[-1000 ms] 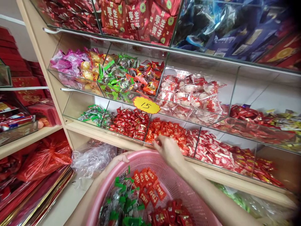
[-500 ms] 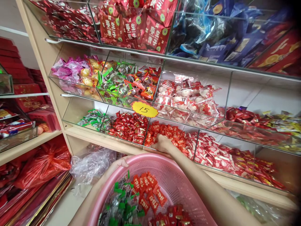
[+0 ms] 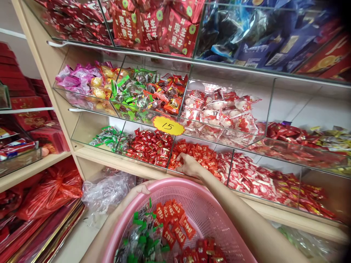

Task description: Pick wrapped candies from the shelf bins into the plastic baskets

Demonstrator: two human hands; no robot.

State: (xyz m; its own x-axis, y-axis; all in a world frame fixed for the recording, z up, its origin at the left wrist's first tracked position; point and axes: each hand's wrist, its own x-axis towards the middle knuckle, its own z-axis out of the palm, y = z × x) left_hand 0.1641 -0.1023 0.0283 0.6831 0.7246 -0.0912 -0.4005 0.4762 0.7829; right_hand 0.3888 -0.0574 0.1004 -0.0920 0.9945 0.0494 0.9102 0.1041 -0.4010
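Note:
My left hand (image 3: 139, 191) is closed over the upper left rim of a pink plastic basket (image 3: 214, 195), tilted below the shelves. Inside it lie green-and-clear wrapped candies (image 3: 144, 233), orange-red candies with pale lettering (image 3: 175, 223) and darker red candies with gold marks (image 3: 204, 252). Past the far rim, my right hand (image 3: 189, 166) reaches into a bottom-shelf compartment of matching orange-red candies (image 3: 201, 153). Its fingers and thumb curl around candy at the compartment's front left; how many pieces they hold is hidden.
Clear dividers and front panels edge the compartments. A yellow tag (image 3: 168, 125) marked 15 hangs above my right hand. Red candies (image 3: 149, 146) lie left, red-and-white ones (image 3: 246, 175) right. A clear plastic bag (image 3: 106, 191) and red bag (image 3: 55, 193) sit below left.
My right hand's fingers have lifted and curled at the candies in the same compartment. The view has shifted slightly. My left hand keeps its hold on the basket.

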